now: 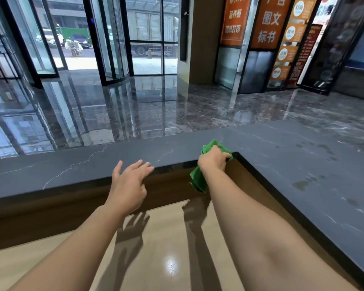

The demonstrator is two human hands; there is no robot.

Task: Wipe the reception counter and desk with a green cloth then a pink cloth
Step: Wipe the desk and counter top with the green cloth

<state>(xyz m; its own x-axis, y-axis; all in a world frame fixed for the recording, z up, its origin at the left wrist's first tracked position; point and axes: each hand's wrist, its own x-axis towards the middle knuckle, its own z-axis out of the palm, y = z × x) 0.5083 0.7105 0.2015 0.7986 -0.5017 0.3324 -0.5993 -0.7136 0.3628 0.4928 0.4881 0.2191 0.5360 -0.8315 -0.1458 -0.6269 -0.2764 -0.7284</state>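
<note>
My right hand grips a bunched green cloth at the inner corner of the dark grey marble reception counter. Part of the cloth lies on the counter top and part hangs down over its inner edge. My left hand is spread with straight fingers, its fingertips at the counter's inner edge, holding nothing. Below the counter lies the light wooden desk, with both arms' shadows on it. No pink cloth is in view.
The counter turns a corner and runs along the right side, with damp streaks on it. Beyond it lie a glossy dark marble lobby floor, glass doors and orange signboards.
</note>
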